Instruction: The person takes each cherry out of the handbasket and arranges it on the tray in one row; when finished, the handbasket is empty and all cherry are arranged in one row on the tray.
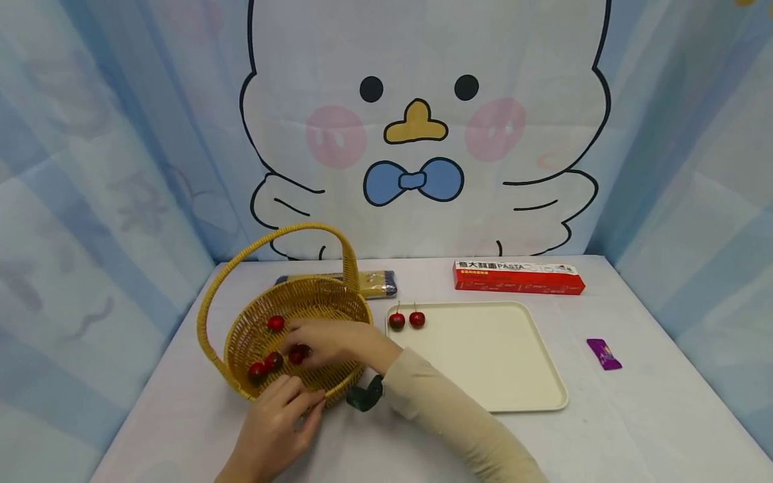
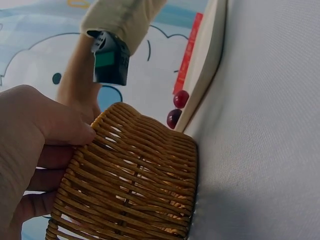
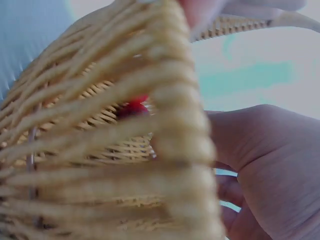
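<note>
My left hand [image 1: 274, 419] pinches the basket [image 1: 320, 295] rim; my right hand [image 1: 331, 341], nearer, curls over a cherry [image 1: 298, 355]; grip: cannot tell.

The white bench [image 1: 652, 422] carries 5 things: a tray [image 1: 483, 354] and, around it, a basket [image 1: 326, 305] at 9 o'clock, a partly hidden pack [image 1: 378, 284] at 10, a red box [image 1: 519, 278] at 1 and a sachet [image 1: 604, 354] at 3.

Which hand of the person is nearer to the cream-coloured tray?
The right hand: it reaches inside the basket, left of the tray. The left hand grips the basket's near rim, farther from the tray.
</note>
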{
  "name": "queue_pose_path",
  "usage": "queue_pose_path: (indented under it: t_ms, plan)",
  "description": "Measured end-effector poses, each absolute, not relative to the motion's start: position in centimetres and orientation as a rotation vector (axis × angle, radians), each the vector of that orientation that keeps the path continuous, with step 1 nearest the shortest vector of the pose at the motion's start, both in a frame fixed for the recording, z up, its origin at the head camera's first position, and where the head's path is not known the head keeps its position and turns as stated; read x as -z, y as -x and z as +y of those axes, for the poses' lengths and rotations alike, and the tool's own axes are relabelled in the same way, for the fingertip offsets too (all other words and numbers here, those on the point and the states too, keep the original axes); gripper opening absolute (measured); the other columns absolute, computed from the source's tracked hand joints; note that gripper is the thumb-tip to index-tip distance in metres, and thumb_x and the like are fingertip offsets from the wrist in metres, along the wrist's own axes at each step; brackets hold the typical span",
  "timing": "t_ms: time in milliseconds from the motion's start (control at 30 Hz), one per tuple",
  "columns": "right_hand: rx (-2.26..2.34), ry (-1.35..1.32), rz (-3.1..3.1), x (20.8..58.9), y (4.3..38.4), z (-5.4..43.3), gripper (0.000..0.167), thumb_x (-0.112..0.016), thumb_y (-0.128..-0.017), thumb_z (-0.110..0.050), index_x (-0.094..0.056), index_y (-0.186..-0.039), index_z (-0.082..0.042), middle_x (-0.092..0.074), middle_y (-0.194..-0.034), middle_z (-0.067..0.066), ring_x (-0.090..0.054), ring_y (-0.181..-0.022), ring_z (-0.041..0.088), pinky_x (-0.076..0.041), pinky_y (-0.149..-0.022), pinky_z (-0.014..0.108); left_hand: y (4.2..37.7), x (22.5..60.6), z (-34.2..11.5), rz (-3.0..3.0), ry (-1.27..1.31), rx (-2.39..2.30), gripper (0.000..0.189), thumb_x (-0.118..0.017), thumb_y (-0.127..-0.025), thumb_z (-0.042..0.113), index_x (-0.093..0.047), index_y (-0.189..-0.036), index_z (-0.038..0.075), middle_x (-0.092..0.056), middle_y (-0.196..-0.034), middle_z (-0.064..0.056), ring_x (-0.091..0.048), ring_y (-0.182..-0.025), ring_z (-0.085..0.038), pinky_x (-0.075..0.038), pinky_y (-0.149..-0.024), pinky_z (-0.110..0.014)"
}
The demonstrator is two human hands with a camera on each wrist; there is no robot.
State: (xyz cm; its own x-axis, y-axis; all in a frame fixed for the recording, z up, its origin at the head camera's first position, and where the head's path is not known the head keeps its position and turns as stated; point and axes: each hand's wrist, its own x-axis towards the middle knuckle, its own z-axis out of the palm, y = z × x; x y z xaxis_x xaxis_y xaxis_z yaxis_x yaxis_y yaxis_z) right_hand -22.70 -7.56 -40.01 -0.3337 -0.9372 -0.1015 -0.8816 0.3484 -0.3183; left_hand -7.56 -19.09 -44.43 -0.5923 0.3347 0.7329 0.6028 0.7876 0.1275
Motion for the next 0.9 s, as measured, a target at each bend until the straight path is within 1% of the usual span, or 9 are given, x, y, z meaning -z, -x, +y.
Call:
queue_pose_path:
  t_ms: [100, 333, 567, 700, 733, 900]
  plan:
    - [0.358, 1.594, 2.378, 39.8, 22.9, -6.6, 0.033, -0.068, -0.096, -0.019, -0.066, -0.129, -0.019, -0.057, -0.123, -0.005, -0.055, -0.110, 0.004, -0.046, -0.095, 0.016, 7.6, 44.4, -19.1, -2.240, 0.694, 0.486, 0.056, -0.039, -0.104, 0.044, -0.078, -0.080, 0.013, -0.056, -0.076, 0.010, -0.044, -0.070, -0.004, -0.036, -0.064, -0.015]
    - [0.497, 1.509, 2.469, 39.4, 23.2, -4.1, 0.035, -0.069, -0.095, -0.017, -0.066, -0.129, -0.022, -0.058, -0.121, -0.004, -0.056, -0.108, 0.008, -0.048, -0.095, 0.021, 7.6, 44.5, -19.0, -2.262, 0.676, 0.482, 0.057, -0.037, -0.104, 0.046, -0.078, -0.079, 0.015, -0.056, -0.076, 0.011, -0.045, -0.071, -0.003, -0.036, -0.064, -0.014]
    - [0.682, 1.418, 2.507, 39.0, 23.6, -1.8, 0.036, -0.069, -0.094, -0.012, -0.067, -0.129, -0.020, -0.058, -0.119, -0.001, -0.056, -0.100, 0.011, -0.050, -0.085, 0.019, 7.5, 44.5, -19.1, -2.256, 0.673, 0.493, 0.055, -0.039, -0.103, 0.046, -0.078, -0.080, 0.015, -0.056, -0.077, 0.011, -0.045, -0.071, -0.003, -0.036, -0.064, -0.014]
    - [0.740, 1.372, 2.498, 38.9, 23.7, -0.6, 0.035, -0.068, -0.095, -0.014, -0.066, -0.130, -0.019, -0.057, -0.123, 0.000, -0.057, -0.103, 0.010, -0.051, -0.088, 0.020, 7.5, 44.5, -19.1, -2.257, 0.664, 0.490, 0.056, -0.039, -0.103, 0.046, -0.079, -0.081, 0.014, -0.056, -0.077, 0.011, -0.044, -0.071, -0.003, -0.036, -0.063, -0.014]
    - [0.763, 1.364, 2.494, 38.9, 23.7, -0.3, 0.035, -0.067, -0.096, -0.014, -0.066, -0.130, -0.018, -0.057, -0.124, 0.001, -0.057, -0.104, 0.011, -0.052, -0.089, 0.022, 7.5, 44.5, -19.1, -2.259, 0.661, 0.489, 0.056, -0.038, -0.103, 0.046, -0.078, -0.081, 0.015, -0.056, -0.077, 0.011, -0.044, -0.071, -0.003, -0.036, -0.063, -0.014]
    - [0.879, 1.345, 2.508, 38.9, 23.5, 1.6, 0.031, -0.067, -0.096, -0.012, -0.067, -0.127, -0.014, -0.060, -0.121, 0.003, -0.060, -0.103, 0.013, -0.055, -0.090, 0.026, 7.5, 44.4, -19.1, -2.283, 0.647, 0.485, 0.057, -0.037, -0.103, 0.048, -0.078, -0.081, 0.016, -0.057, -0.077, 0.011, -0.044, -0.072, -0.003, -0.035, -0.064, -0.013]
